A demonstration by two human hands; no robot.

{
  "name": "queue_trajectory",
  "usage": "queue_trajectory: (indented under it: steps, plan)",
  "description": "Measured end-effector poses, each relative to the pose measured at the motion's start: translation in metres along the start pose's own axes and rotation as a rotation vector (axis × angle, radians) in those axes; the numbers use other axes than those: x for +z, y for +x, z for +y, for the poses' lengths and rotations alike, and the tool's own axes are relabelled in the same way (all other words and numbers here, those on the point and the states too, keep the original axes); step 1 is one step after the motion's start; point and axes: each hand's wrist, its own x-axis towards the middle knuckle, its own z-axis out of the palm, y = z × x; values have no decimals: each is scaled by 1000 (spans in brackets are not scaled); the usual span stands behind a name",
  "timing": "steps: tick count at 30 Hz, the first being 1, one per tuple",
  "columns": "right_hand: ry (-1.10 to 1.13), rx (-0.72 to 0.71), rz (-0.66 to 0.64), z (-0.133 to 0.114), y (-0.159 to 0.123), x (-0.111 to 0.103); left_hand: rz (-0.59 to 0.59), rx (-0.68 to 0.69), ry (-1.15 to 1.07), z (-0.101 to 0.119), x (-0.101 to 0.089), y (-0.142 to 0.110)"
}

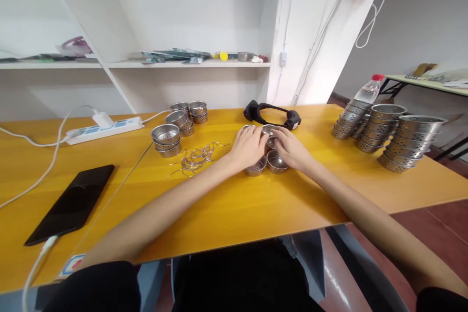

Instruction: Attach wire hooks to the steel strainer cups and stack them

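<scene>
Both hands meet over a cluster of small, perforated stainless-steel cups in the middle of the table. My left hand (pixel 250 147) has its fingers bent over the cups on the left of the cluster, with its fingertips against a small metal cup (pixel 271 142). From the other side, my right hand (pixel 290 148) closes its thumb and fingers on that same cup. Nearer to me stand two more cups, a left one (pixel 256 167) and a right one (pixel 277 163). Another cup's rim (pixel 269 128) shows behind. My fingers partly hide the cluster. Left of my left hand lies a tangle of thin metal wires (pixel 197 158).
Stacked cups stand at left (pixel 167 140) and in tall stacks at right (pixel 405 141), near a red-capped bottle (pixel 369 90). A black headset (pixel 272 113) lies behind my hands. A phone (pixel 73 204) and power strip (pixel 106 130) with white cables occupy the left side.
</scene>
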Motion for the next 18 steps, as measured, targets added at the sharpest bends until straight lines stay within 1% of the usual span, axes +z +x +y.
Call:
queue_trajectory:
  steps: [1, 3, 6, 8, 9, 12, 15, 18]
  plan:
    - [-4, 10, -3, -1, -1, 4, 17, 17, 9, 2, 3, -7]
    - [9, 19, -36, -1, 3, 12, 26, -8, 11, 5, 11, -16]
    - [62, -8, -107, -1, 14, 21, -51, -72, 1, 1, 18, -14]
    - [103, -42, -141, -3, 19, 24, -99, -71, 1, -3, 18, -10]
    - [123, -57, -157, -6, 20, 25, -105, -62, 4, -5, 16, -9]
    - [168, -84, -186, -15, 21, 28, -53, -53, 37, -9, 11, -10]
    - [170, -88, -199, -22, 23, 32, 1, -83, 86, -13, 8, -15]
    - [148, -100, -206, -25, 24, 29, 15, -84, 77, -18, 6, -16]
